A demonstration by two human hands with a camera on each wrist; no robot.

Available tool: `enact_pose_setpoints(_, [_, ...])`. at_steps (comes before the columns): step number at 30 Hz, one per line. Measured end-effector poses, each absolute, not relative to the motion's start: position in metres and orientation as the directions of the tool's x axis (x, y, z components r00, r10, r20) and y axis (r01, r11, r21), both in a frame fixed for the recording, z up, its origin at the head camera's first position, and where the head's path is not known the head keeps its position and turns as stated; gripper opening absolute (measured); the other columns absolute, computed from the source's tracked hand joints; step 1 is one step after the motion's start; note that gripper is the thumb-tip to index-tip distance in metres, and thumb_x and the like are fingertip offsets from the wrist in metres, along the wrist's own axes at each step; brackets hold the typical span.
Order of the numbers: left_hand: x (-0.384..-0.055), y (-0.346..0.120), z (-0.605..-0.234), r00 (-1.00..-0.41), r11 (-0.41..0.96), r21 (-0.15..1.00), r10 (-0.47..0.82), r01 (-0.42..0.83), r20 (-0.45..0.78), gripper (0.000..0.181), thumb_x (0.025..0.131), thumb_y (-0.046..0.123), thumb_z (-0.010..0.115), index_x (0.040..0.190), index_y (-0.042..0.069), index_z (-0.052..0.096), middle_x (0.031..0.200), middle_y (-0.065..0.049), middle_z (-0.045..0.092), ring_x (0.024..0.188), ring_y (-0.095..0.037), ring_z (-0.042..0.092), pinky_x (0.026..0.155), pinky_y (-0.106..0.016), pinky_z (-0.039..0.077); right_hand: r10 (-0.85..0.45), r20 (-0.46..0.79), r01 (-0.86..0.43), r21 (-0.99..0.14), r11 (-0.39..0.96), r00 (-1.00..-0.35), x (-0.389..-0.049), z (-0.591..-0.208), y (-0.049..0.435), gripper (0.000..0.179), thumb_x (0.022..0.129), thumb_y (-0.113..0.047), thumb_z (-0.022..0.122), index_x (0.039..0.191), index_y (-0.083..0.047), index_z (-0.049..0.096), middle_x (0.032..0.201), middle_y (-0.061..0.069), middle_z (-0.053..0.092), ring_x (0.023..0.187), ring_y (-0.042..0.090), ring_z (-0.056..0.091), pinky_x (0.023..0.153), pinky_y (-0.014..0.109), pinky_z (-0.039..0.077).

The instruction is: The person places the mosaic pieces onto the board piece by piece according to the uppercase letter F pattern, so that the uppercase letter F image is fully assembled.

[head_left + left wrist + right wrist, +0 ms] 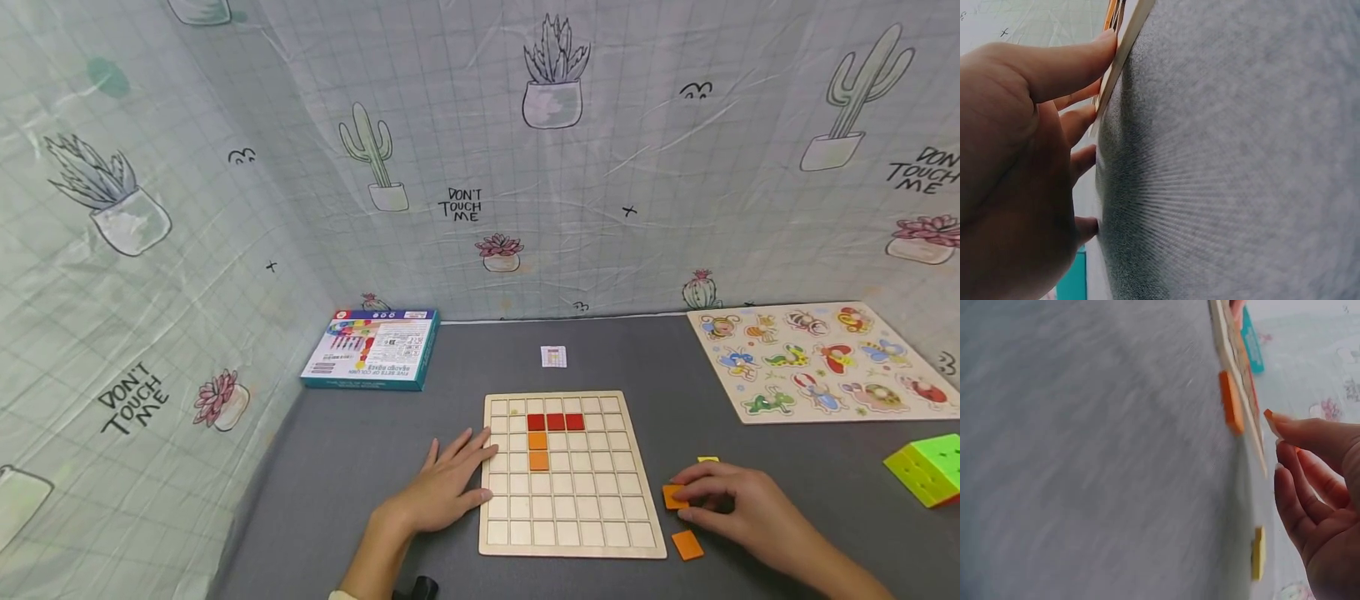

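Observation:
A wooden grid board (577, 533) lies on the dark table. In its upper part are a row of three red tiles (555, 422) and, below the leftmost one, two orange tiles (538, 461). My left hand (438, 492) rests along the board's left edge, fingers spread, thumb and fingertips touching the rim. To the right of the board my right hand (738, 504) pinches an orange tile (672, 497) between thumb and fingers; the right wrist view shows it raised off the cloth. Another orange tile (687, 545) lies nearer me, and a yellow tile (707, 459) shows partly behind the right hand.
Behind the board lies a small printed card (553, 357). A boxed toy (371, 350) is at the back left, an insect puzzle board (825, 358) at the back right. At the right edge stands a cube puzzle (926, 471). A black object (425, 587) shows at the front.

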State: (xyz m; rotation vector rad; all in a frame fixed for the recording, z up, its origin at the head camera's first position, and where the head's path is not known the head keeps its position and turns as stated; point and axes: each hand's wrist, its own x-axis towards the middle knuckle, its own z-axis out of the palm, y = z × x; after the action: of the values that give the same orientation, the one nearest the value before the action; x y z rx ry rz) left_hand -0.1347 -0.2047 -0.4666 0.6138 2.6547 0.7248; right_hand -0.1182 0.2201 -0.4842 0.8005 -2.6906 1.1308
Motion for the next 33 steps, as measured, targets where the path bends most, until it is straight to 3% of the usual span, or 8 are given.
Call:
enact_pose_setpoints(4, [-0.136, -0.207, -0.467, -0.855, 0.772, 0.554, 0.483, 0.313, -0.191, 0.062, 0.102, 0.035, 0.060, 0.158, 0.017, 0.039, 0.173, -0.004, 0.023, 0.162, -0.035, 0.015, 0.121, -0.077, 0.000, -0.395, 0.322, -0.505, -0.645, 0.574, -0.860, -0.122, -0.473, 0.200, 0.022, 0.077, -0.018, 0.089, 0.092, -0.031, 0.081, 0.101, -0.014, 0.074, 0.089, -0.010, 0.063, 0.068, 0.011, 0.049])
enact_pose_setpoints(16, [-0.135, -0.209, -0.468, -0.852, 0.765, 0.564, 0.487, 0.310, -0.191, 0.062, 0.102, 0.037, 0.059, 0.158, 0.019, 0.039, 0.173, -0.002, 0.022, 0.162, -0.033, 0.014, 0.122, -0.076, 0.000, -0.468, 0.234, -0.467, -0.744, 0.478, -0.852, -0.140, -0.456, 0.135, 0.013, 0.084, -0.024, 0.084, 0.096, -0.019, 0.083, 0.104, 0.000, 0.079, 0.087, -0.001, 0.068, 0.067, 0.019, 0.057])
enact_pose_setpoints(24, [-0.136, -0.208, -0.467, -0.852, 0.766, 0.561, 0.488, 0.315, -0.188, 0.062, 0.103, 0.038, 0.058, 0.158, 0.018, 0.039, 0.173, -0.002, 0.021, 0.162, -0.033, 0.014, 0.122, -0.075, 0.000, -0.463, 0.228, -0.459, -0.746, 0.483, -0.857, -0.146, -0.466, 0.092, 0.012, 0.079, -0.020, 0.088, 0.090, -0.017, 0.084, 0.099, -0.002, 0.081, 0.091, 0.009, 0.075, 0.069, 0.021, 0.059])
enact_pose_setpoints(33, [-0.136, -0.209, -0.468, -0.856, 0.769, 0.562, 0.480, 0.303, -0.195, 0.061, 0.102, 0.037, 0.059, 0.158, 0.018, 0.040, 0.173, -0.002, 0.021, 0.162, -0.033, 0.015, 0.122, -0.075, -0.001, -0.480, 0.252, -0.506, -0.685, 0.525, -0.840, -0.145, -0.482, 0.066, 0.013, 0.076, -0.016, 0.090, 0.088, -0.017, 0.085, 0.098, -0.007, 0.081, 0.097, 0.015, 0.078, 0.087, 0.031, 0.061])
